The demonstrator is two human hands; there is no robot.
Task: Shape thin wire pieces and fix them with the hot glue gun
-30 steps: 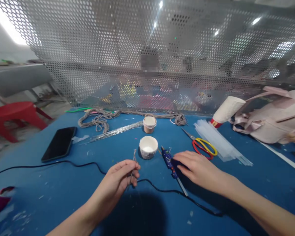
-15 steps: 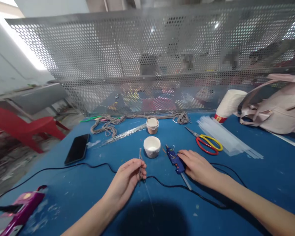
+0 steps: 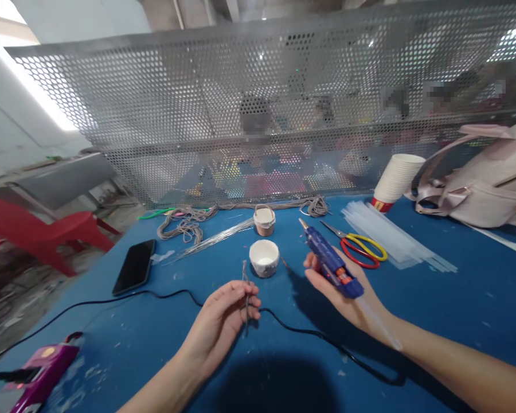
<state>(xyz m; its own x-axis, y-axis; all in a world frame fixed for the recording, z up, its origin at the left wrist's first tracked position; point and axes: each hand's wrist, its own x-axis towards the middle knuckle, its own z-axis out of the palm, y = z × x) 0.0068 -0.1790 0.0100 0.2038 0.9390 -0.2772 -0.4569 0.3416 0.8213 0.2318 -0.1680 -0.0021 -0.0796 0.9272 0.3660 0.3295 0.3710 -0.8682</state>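
Note:
My right hand (image 3: 348, 292) is closed round a blue glue gun (image 3: 329, 261), held above the blue table (image 3: 456, 310) with its nozzle pointing away and a clear glue stick sticking out of its back. My left hand (image 3: 223, 321) pinches a thin piece of wire wrapped in grey cord (image 3: 245, 287), held upright. Just beyond both hands stands a small white cup (image 3: 264, 258), and behind it a second small cup (image 3: 264, 221) with a cord handle.
A black cable (image 3: 155, 293) runs across the table under my hands. A phone (image 3: 135, 267), grey cord (image 3: 184, 223), thin wires (image 3: 210, 238), scissors (image 3: 361, 249), clear glue sticks (image 3: 395, 241), stacked paper cups (image 3: 395, 180), a pink bag (image 3: 485, 189) and a pink glue gun (image 3: 43, 370) lie around. A perforated metal screen (image 3: 198, 115) closes the far edge.
My right hand has picked the blue glue gun up off the table and turned it nozzle-away. My left hand keeps pinching the wire in about the same place.

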